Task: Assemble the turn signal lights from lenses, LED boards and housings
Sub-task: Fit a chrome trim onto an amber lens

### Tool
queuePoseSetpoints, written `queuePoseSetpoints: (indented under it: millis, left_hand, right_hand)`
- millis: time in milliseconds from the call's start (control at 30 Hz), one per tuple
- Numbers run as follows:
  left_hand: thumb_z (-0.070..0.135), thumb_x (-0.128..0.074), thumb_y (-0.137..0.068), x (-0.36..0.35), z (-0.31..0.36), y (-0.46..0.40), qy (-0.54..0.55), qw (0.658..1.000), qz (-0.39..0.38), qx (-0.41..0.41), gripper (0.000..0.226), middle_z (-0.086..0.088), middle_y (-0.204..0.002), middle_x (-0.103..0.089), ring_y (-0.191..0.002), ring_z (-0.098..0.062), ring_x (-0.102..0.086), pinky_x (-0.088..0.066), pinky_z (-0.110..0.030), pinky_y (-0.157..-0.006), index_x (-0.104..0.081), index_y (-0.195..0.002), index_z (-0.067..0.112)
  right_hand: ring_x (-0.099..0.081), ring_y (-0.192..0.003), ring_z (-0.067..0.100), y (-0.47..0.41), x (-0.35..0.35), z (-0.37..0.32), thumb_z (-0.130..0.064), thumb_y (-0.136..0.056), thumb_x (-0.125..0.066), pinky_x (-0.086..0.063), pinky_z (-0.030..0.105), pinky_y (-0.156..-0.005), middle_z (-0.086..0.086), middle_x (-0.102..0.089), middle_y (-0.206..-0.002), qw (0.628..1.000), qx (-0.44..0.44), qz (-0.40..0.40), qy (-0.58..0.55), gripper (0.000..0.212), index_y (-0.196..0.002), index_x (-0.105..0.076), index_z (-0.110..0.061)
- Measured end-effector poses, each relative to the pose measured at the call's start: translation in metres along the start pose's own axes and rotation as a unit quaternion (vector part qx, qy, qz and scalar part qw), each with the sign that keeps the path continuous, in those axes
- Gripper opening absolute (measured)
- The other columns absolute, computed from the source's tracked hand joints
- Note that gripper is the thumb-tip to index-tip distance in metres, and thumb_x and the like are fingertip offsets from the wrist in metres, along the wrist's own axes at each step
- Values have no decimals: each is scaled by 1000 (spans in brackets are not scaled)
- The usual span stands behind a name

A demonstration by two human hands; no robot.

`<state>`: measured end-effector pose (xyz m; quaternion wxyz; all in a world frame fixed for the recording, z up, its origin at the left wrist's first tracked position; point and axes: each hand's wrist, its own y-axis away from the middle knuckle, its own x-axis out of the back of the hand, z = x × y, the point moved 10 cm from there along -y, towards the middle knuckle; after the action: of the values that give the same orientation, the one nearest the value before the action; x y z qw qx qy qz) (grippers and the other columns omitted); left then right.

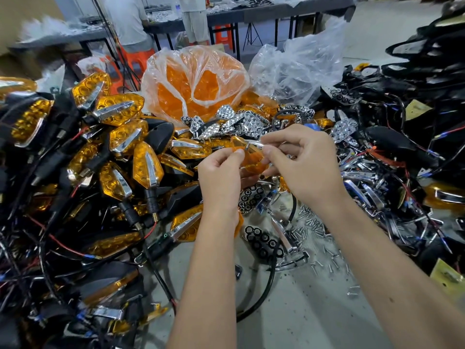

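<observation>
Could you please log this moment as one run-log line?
left hand: holds translucent orange plastic lens | right hand: pinches chrome trim strip at lens | stage: fitting trim

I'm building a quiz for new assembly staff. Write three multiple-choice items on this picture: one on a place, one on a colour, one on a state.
1. Where does the pile of finished lights lie?
A. left of the hands
B. right of them
C. behind the bags

2. What colour is the lens being held?
A. red
B. amber
C. clear

3. The left hand is
A. flat on the table
B. hanging idle
C. pinching the lens

Answers: 1 A, the pile fills the left side; 2 B, it shows orange-amber; 3 C, its fingers close on the lens.
</observation>
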<state>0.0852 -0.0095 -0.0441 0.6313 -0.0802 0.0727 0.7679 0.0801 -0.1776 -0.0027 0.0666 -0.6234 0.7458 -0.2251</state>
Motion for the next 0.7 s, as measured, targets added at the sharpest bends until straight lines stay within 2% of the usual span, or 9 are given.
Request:
queuePoseSetpoints:
  millis: [33, 100, 200, 367, 467, 600, 700]
  left_hand:
    - [12, -63, -100, 1, -2, -1, -7, 1000, -1, 6, 53, -4, -77, -78, -69, -19, -76, -60, -29, -60, -76, -61, 44]
    - [12, -66, -99, 5, -7, -3, -16, 1000, 6, 24, 36, -7, -81, -79, -69, -20, -76, -59, -27, -58, -79, -71, 31]
    - [12, -68, -98, 11, -10, -6, -16, 999, 18, 37, 15, -13, -90, -79, -69, -22, -77, -58, -26, -56, -71, -88, 22]
    - [14, -65, -100, 2, -5, -5, -38, 999, -8, 5, 47, -6, -78, -78, -67, -19, -76, -56, -24, -55, -76, -61, 38]
    - [13, -62, -101, 2, -4, -6, -59, 998, -9, -16, 46, -6, -77, -78, -70, -20, -76, -57, -24, -58, -77, -61, 33]
    - [14, -62, -101, 3, -5, -8, -96, 995, -17, -38, 34, -10, -78, -77, -76, -27, -75, -60, -31, -63, -76, -70, 18]
    - [16, -63, -102, 7, -2, -10, -122, 991, -9, -59, 29, -7, -76, -75, -71, -19, -69, -58, -35, -63, -77, -76, 16]
  right_hand:
    - [-74, -73, 17, 0, 0, 0, 0, -95, -72, -63, 30, -58, 7, -67, -101, 1000, 1, 2, 8, 13, -106, -78, -2]
    - [-73, -73, 16, 1, 1, 0, 0, -95, -72, -62, 29, -56, 6, -67, -100, 1000, 7, 5, 23, 12, -105, -78, -3]
    - [-73, -76, 16, 2, 1, -1, -2, -94, -73, -61, 29, -52, 3, -67, -99, 999, 23, 8, 47, 11, -103, -79, -5]
    - [-73, -80, 17, 4, 1, -6, -8, -93, -76, -60, 33, -50, 0, -67, -96, 992, 55, 30, 109, 9, -101, -80, -10]
    - [-73, -78, 17, 2, -1, -5, -13, -91, -79, -61, 39, -59, -5, -68, -94, 989, 50, 17, 136, 7, -98, -81, -14]
    - [-67, -77, 18, 4, -5, -16, -10, -92, -78, -59, 41, -72, 2, -66, -91, 977, 87, 16, 195, 7, -98, -81, -10]
    - [-60, -73, 19, 12, -16, -30, -8, -92, -77, -53, 37, -68, 6, -61, -89, 963, 134, 24, 232, 3, -93, -79, -5]
